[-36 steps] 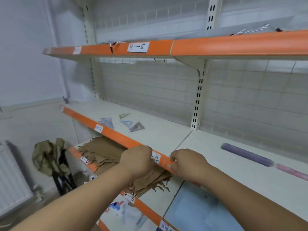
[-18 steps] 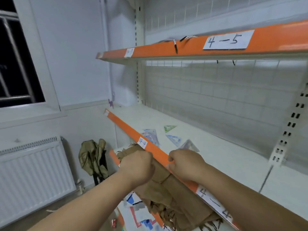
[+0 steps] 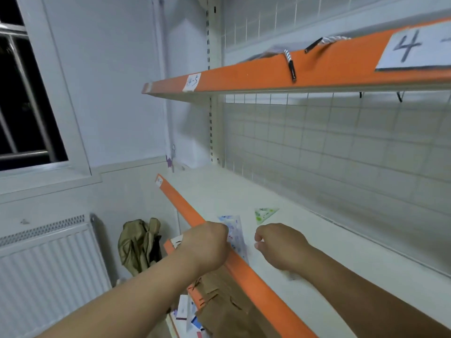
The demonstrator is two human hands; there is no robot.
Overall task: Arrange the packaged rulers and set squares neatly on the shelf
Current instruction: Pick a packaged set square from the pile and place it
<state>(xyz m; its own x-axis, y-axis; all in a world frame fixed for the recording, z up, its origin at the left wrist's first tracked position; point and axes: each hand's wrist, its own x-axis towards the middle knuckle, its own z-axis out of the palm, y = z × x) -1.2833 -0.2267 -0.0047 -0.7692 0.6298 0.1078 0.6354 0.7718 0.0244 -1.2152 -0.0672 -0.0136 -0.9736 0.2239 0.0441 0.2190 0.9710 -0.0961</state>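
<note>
Left hand (image 3: pixel 207 245), lower centre: grip curled at blue packaged set square (image 3: pixel 235 236) on shelf (image 3: pixel 353 228); whether it is grasping, cannot tell. Right hand (image 3: pixel 280 247) beside it: grip clenched, empty. Green set square (image 3: pixel 264 214) just above.

Right hand (image 3: pixel 280 250): off the orange front edge (image 3: pixel 256 284), now beyond it above the shelf (image 3: pixel 341 240) surface, fingers curled.
Left hand (image 3: pixel 207 245): up from below the edge, now across it, overlapping the blue packaged set square (image 3: pixel 234 236).
Two set squares formerly visible beyond the edge: now hidden by the right hand.
Both hands: further left along the edge.
</note>
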